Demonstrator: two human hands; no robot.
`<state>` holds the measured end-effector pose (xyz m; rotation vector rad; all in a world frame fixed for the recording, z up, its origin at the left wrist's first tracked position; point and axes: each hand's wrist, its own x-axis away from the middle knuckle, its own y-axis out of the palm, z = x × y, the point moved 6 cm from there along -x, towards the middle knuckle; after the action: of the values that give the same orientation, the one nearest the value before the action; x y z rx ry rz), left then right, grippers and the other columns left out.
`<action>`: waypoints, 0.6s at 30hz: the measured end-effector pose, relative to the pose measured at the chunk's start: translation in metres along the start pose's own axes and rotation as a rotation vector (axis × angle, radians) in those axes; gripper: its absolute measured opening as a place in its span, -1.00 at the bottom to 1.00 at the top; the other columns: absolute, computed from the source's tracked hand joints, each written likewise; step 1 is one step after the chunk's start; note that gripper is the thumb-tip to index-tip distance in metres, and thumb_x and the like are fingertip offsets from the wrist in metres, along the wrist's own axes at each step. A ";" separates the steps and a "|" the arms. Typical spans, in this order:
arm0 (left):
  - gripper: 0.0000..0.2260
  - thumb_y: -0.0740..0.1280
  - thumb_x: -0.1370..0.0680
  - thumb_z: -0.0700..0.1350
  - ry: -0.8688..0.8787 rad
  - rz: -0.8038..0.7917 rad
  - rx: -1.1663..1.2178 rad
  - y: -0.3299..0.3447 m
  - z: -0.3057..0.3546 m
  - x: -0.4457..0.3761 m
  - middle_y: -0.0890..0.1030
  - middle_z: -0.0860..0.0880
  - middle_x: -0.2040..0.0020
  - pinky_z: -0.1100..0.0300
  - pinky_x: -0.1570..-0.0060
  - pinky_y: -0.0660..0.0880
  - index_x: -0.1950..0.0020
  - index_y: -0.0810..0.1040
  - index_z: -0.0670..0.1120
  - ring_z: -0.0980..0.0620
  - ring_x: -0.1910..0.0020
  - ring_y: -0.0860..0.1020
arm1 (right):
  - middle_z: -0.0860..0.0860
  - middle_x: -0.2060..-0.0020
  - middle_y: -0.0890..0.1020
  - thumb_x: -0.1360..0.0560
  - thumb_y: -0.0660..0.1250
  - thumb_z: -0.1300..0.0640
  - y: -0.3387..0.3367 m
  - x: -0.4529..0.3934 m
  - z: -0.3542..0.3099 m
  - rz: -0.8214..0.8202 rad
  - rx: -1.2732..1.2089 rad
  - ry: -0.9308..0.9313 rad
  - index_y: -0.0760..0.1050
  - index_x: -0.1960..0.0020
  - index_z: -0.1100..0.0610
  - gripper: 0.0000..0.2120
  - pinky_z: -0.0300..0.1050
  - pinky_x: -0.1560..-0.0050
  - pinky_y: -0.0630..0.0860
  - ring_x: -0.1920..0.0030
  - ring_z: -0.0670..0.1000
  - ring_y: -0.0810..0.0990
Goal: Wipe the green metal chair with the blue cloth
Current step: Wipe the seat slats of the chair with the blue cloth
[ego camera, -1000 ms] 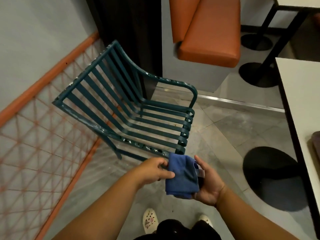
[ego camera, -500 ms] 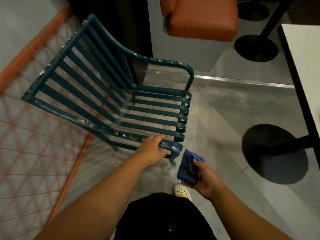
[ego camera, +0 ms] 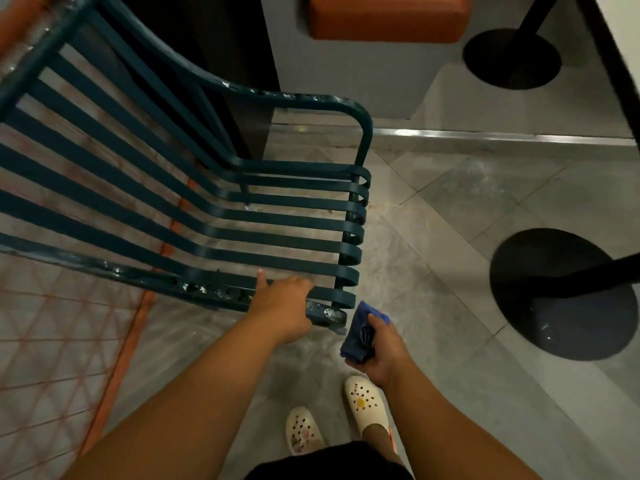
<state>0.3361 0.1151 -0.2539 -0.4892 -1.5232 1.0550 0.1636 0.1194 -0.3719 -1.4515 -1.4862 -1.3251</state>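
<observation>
The green metal chair [ego camera: 277,240] fills the left and middle of the head view, its slatted seat and back seen from above, with chipped paint on the near armrest. My left hand [ego camera: 282,308] is closed around that near armrest close to its front end. My right hand [ego camera: 375,348] holds the folded blue cloth [ego camera: 358,336] just right of the armrest's front tip, slightly apart from the metal.
An orange lattice railing [ego camera: 52,358] runs along the left. An orange padded bench [ego camera: 388,19] stands behind the chair. Black round table bases [ego camera: 554,292] [ego camera: 512,57] sit on the tiled floor at right. My white clogs [ego camera: 363,403] are below.
A second ago both hands held the cloth. My left hand let go and gripped the chair's near armrest; my right hand kept the cloth. The view has moved closer over the chair.
</observation>
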 end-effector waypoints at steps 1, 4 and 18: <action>-0.44 0.40 -0.47 0.03 0.005 -0.011 -0.012 0.002 0.001 -0.003 0.44 0.03 -0.36 -0.19 -0.48 -0.14 -0.43 0.30 0.08 0.00 -0.37 0.37 | 0.16 -0.22 0.49 -0.58 0.20 0.00 0.004 -0.010 0.002 -0.011 -0.004 0.013 0.39 -0.19 -0.10 -0.81 0.29 -0.08 0.48 -0.16 0.26 0.50; -0.44 0.40 -0.45 0.07 0.023 -0.035 -0.033 0.004 0.001 -0.010 0.44 0.03 -0.35 -0.21 -0.47 -0.13 -0.42 0.31 0.10 -0.02 -0.36 0.35 | 0.22 -0.20 0.52 -0.59 0.18 0.02 0.016 -0.026 0.006 -0.037 -0.023 0.018 0.43 -0.20 0.00 -0.80 0.12 0.06 0.53 -0.04 0.19 0.53; -0.53 0.45 -0.41 -0.04 0.050 0.042 0.073 0.003 -0.013 -0.010 0.55 0.07 -0.18 0.09 -0.27 0.29 -0.30 0.46 0.11 0.00 -0.14 0.47 | 0.20 -0.06 0.62 -0.59 0.21 0.09 0.025 -0.005 0.002 -0.084 0.061 -0.191 0.49 -0.18 0.11 -0.79 0.10 0.05 0.55 0.13 0.12 0.55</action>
<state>0.3498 0.1135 -0.2632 -0.4951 -1.4308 1.1184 0.1893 0.1169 -0.3720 -1.5262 -1.7116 -1.2060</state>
